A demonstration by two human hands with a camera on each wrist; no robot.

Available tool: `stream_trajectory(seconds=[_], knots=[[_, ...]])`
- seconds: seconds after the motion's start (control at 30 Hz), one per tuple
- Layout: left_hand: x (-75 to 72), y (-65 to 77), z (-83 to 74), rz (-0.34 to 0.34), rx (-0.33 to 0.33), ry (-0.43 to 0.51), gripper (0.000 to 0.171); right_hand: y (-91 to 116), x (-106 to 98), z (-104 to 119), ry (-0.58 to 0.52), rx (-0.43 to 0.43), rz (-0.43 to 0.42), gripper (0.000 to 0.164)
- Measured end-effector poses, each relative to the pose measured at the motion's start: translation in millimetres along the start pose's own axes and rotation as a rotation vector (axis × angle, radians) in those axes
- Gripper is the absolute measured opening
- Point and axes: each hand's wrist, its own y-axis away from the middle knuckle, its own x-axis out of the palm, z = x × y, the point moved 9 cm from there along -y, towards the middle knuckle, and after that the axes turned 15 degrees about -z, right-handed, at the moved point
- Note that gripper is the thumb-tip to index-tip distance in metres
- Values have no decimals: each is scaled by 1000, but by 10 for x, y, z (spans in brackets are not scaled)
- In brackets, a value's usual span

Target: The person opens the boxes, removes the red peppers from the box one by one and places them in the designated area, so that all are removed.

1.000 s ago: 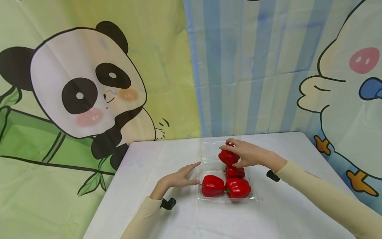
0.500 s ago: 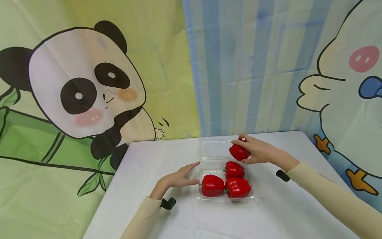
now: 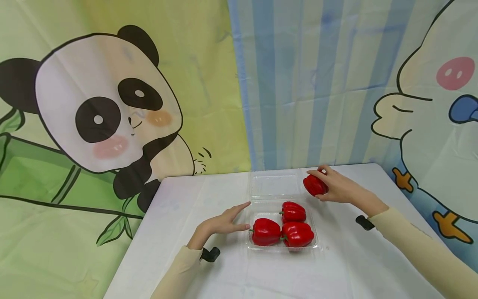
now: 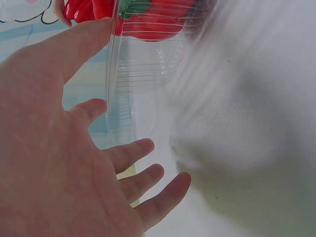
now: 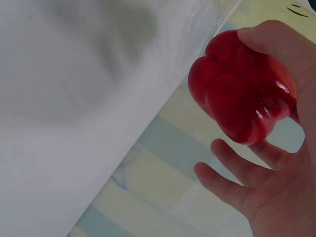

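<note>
My right hand (image 3: 337, 185) grips a red bell pepper (image 3: 315, 185) between thumb and fingers, to the right of the raised lid of a clear plastic box. In the right wrist view the held bell pepper (image 5: 239, 89) shows its lobed end. Three more red bell peppers sit in the box: one at the front left (image 3: 266, 232), one at the front right (image 3: 298, 234), one behind it (image 3: 293, 212). My left hand (image 3: 223, 222) touches the left side of the box (image 3: 257, 248) with fingers spread. In the left wrist view, thumb and index finger meet its rim (image 4: 112, 59).
The clear lid (image 3: 274, 186) lies folded back behind the box. A white table (image 3: 209, 274) carries everything. Behind it hang cloths printed with a panda (image 3: 112, 104) and blue stripes (image 3: 298, 83).
My right hand has carried the held bell pepper from above the box's back right corner to the right, past the lid. The left hand has stayed in place.
</note>
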Motion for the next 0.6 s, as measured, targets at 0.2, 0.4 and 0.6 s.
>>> stream_trajectory(seconds=[0.2,0.4,0.6], knots=[[-2,-5,-7,3,3,-5,85,57,63,-205,33,51,-13,80],[1,-9,-7,8,7,-4,86,86,236,-329,80,94,14,77],[2,-6,5,7,-3,3,85,62,389,-360,138,142,33,78]])
